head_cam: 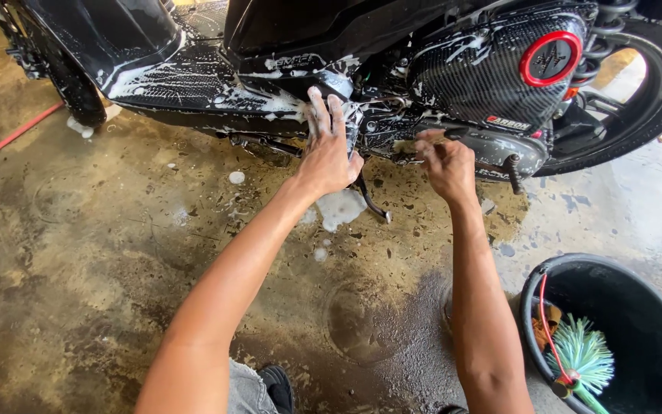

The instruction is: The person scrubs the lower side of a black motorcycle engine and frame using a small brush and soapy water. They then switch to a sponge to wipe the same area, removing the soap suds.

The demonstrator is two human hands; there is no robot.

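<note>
A black scooter [193, 69] stands across the top of the head view, its lower panels streaked with white soap foam. My left hand [328, 146] lies flat with fingers apart against the foamy underside by the engine. My right hand [444, 162] is curled at the engine's lower edge, fingers closed around something small that I cannot make out. A black engine cover with a carbon weave and a red ring [549, 57] sits just right of my right hand. The kickstand [369, 201] reaches down to the floor between my hands.
Wet, stained concrete floor [101, 253] with blobs of foam [340, 207]. A black bucket [657, 307] at the lower right holds a green bristle brush [582, 353]. A red hose [9, 138] runs at the far left. The rear wheel [653, 100] is at the right, the front wheel [74, 88] at the left.
</note>
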